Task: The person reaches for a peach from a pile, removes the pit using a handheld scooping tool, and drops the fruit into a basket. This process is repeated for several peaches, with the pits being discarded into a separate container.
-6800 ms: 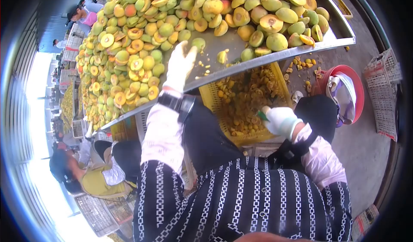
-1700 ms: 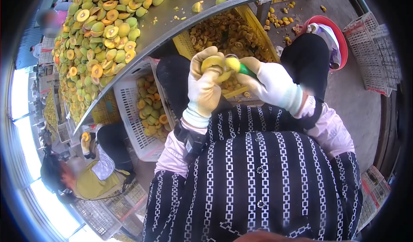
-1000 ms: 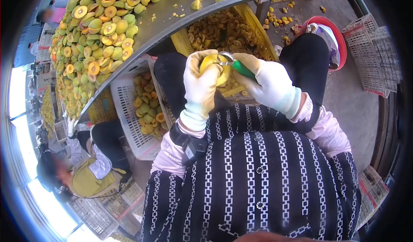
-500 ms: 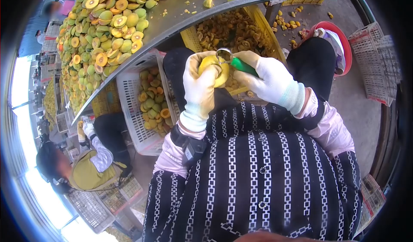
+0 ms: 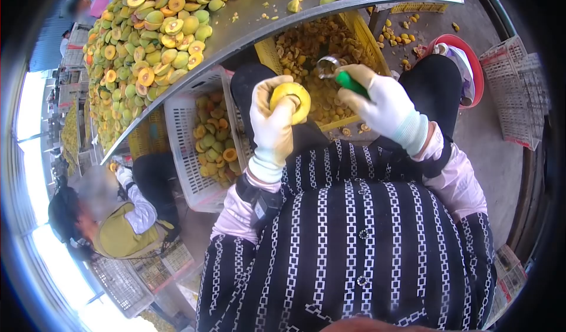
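My left hand (image 5: 271, 125), in a white glove with yellowed fingers, grips a yellow peach half (image 5: 289, 89) with the thumb pressed over its cut face. In my right hand (image 5: 386, 105), gloved the same way, is a green-handled pitting tool (image 5: 352, 85) with a metal ring at its end. That ring points left and stands apart from the fruit. Beneath both hands sits a yellow crate (image 5: 368, 40) with brownish fruit scraps in it.
A large pile of halved peaches (image 5: 153, 43) covers the metal table (image 5: 247, 15). Below its edge stands a white crate (image 5: 180, 131) of fruit halves. At right are a red basin (image 5: 479, 78) and stacked crates (image 5: 516, 90). A co-worker (image 5: 127, 232) sits at left.
My right hand has drawn the pitting tool away from the peach half, to the right. The left hand still grips the fruit, whose rounded cut face now shows more.
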The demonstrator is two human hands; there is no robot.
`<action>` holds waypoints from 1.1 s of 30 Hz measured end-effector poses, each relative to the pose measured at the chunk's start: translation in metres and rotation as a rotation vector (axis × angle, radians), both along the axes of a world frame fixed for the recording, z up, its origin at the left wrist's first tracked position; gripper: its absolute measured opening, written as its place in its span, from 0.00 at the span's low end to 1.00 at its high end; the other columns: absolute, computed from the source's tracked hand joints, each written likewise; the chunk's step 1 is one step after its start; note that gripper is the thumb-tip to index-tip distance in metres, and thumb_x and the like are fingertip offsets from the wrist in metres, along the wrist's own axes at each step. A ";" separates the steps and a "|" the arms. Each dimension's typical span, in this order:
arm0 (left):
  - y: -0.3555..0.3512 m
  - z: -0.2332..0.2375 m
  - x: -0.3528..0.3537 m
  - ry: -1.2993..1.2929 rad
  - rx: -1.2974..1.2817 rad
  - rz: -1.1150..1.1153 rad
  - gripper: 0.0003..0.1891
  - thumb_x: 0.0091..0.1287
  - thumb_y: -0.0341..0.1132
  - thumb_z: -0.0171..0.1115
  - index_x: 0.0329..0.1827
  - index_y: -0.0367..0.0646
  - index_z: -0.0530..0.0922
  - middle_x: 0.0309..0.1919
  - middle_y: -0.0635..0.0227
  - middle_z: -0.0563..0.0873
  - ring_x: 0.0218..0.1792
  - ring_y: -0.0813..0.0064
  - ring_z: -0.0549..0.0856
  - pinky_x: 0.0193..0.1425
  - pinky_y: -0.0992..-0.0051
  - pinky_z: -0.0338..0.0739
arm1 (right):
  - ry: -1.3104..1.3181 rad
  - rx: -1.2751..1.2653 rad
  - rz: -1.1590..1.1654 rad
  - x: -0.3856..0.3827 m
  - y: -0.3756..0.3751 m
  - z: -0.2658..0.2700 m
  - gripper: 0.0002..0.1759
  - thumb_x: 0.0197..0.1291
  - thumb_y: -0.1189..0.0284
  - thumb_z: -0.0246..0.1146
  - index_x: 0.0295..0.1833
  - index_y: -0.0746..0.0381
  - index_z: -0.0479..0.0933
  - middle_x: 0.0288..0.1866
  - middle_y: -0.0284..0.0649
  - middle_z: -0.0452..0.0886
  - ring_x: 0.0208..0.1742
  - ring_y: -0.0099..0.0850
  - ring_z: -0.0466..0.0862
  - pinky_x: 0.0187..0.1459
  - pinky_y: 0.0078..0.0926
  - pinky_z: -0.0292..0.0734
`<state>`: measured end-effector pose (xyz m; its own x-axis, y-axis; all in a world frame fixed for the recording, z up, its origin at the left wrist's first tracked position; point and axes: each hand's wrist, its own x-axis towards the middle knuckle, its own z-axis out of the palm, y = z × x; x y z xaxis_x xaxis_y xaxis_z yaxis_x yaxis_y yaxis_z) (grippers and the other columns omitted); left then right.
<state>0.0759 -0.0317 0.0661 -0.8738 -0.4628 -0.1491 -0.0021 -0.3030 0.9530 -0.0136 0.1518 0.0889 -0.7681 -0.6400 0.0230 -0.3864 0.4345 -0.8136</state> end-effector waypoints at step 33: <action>-0.200 -0.045 -0.237 -0.417 -1.513 -0.083 0.26 0.69 0.53 0.50 0.68 0.56 0.68 0.49 0.48 0.81 0.51 0.49 0.81 0.57 0.58 0.75 | -0.041 0.440 0.259 -0.098 -0.011 -0.097 0.11 0.60 0.64 0.58 0.36 0.62 0.72 0.25 0.50 0.81 0.29 0.51 0.83 0.32 0.47 0.77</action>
<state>-0.1612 -0.2314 0.0213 -0.9206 -0.3554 0.1619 -0.3001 0.9091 0.2889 -0.1118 0.1404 -0.0085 -0.5776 -0.7517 -0.3184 -0.4983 0.6335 -0.5919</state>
